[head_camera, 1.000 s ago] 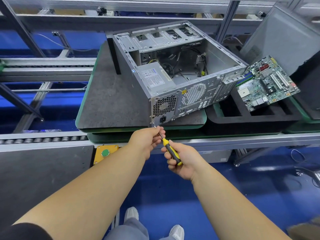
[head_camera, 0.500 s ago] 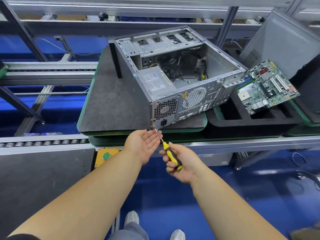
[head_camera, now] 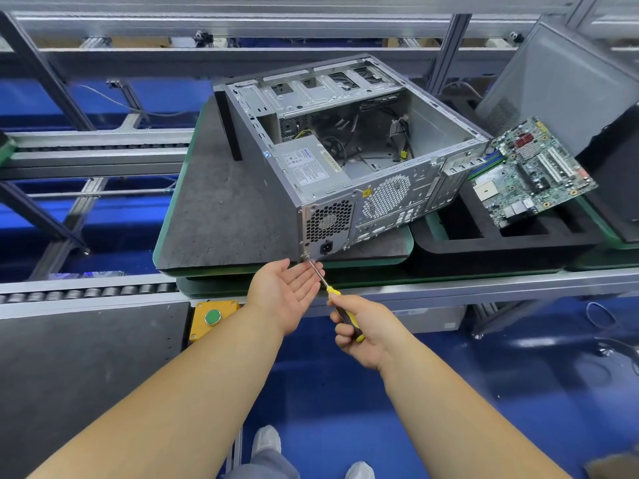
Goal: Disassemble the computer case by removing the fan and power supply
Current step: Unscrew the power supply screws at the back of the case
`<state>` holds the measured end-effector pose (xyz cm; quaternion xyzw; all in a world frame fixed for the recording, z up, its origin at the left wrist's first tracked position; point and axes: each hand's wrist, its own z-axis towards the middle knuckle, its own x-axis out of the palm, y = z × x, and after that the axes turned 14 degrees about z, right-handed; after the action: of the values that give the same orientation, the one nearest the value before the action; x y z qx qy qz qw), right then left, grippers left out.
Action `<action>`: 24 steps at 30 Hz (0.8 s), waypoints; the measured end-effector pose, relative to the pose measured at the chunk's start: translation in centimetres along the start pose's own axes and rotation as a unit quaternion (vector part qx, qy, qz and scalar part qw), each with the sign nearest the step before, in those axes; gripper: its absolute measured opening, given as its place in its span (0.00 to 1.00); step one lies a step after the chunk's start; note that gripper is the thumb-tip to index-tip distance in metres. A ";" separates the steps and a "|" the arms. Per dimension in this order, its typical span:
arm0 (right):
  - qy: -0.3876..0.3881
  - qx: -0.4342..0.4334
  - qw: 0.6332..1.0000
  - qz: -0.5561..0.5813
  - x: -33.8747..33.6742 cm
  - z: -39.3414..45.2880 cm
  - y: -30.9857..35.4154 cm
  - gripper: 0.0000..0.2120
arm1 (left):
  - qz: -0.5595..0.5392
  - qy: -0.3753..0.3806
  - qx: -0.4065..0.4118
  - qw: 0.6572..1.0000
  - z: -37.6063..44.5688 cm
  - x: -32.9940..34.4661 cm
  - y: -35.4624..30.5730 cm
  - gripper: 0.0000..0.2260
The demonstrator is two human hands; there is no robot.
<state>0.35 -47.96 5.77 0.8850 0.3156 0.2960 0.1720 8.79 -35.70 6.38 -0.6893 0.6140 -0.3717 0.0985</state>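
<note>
An open grey computer case (head_camera: 446,133) lies on its side on a dark pallet (head_camera: 221,209), rear panel toward me. The silver power supply (head_camera: 307,164) sits in its near left corner, vent grille and socket facing me. My right hand (head_camera: 363,326) grips a yellow-and-black screwdriver (head_camera: 340,312); its tip is on a screw at the lower left corner of the power supply's rear face. My left hand (head_camera: 287,292) is held palm up, fingers straight, right under the shaft and that screw. The round fan grille (head_camera: 387,195) shows on the rear panel.
A green motherboard (head_camera: 529,174) leans on a black foam tray (head_camera: 501,236) to the right. A grey side panel (head_camera: 560,84) stands behind it. A yellow box with a green button (head_camera: 212,318) is mounted on the conveyor rail below the pallet. Blue floor lies beneath.
My left hand went from curled around the screwdriver's tip to flat and palm up under the screw. The right hand kept the screwdriver on the same corner screw.
</note>
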 end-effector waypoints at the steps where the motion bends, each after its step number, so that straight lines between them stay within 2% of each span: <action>1: 0.002 0.009 1.000 0.014 0.0 -0.1 0.1 0.13 | -0.003 0.000 0.000 1.000 0.0 0.0 0.0 0.18; 3: 0.006 0.018 0.999 0.026 0.0 -0.1 0.2 0.18 | -0.006 0.002 0.001 1.000 0.0 -0.1 0.0 0.19; 5: -0.001 0.007 1.000 0.014 -0.1 -0.1 0.1 0.19 | -0.009 0.003 -0.001 1.000 0.0 0.0 0.0 0.19; 17: -0.057 -0.080 0.983 -0.157 0.5 -0.2 0.3 0.12 | -0.016 0.006 -0.014 1.000 0.0 0.1 -0.3 0.20; 21: -0.040 -0.077 0.993 -0.074 0.2 -0.1 0.1 0.11 | -0.020 0.008 -0.017 1.000 0.1 0.0 -0.4 0.21; 24: 0.001 -0.040 0.999 -0.035 0.0 -0.1 -0.1 0.17 | -0.026 0.013 -0.011 1.000 0.2 -0.1 -0.2 0.20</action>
<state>0.19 -47.90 5.81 0.8655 0.3348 0.3030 0.2169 9.01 -35.65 6.33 -0.7013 0.6010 -0.3763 0.0738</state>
